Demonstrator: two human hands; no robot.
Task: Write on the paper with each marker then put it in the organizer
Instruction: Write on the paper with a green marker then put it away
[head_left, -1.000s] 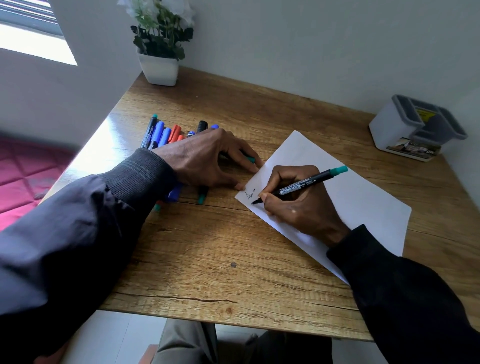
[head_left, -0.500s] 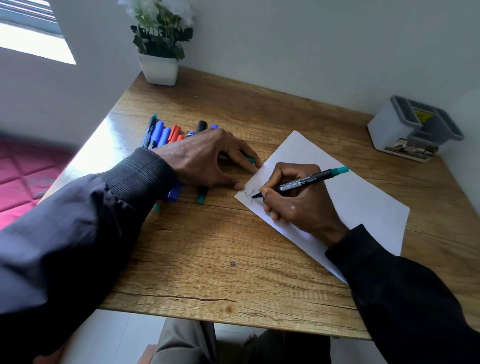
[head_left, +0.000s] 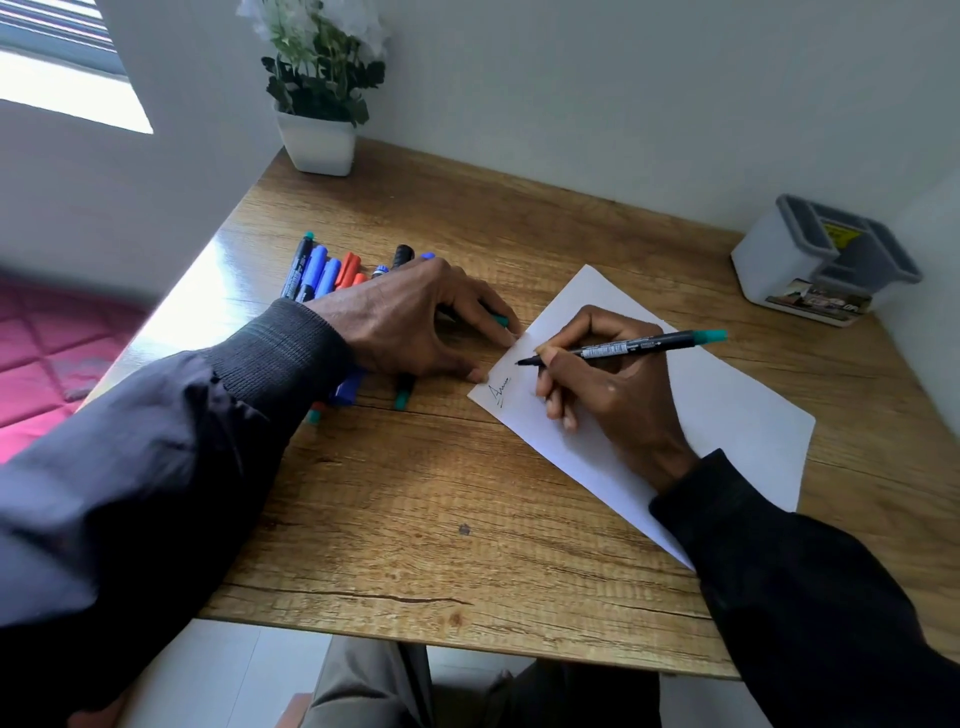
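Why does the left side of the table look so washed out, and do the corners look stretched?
Head view: daylight from the window glares off the glossy table there; the wide lens stretches the corners; the writing on the paper is sharp.

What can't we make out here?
All head view:
- Loose markers: left hand and sleeve cover most; count unclear.
- Organizer: its walls hide the compartments' contents; label too small.
- Writing on the paper: too small to read.
- Tip of held marker: paper contact unclear.
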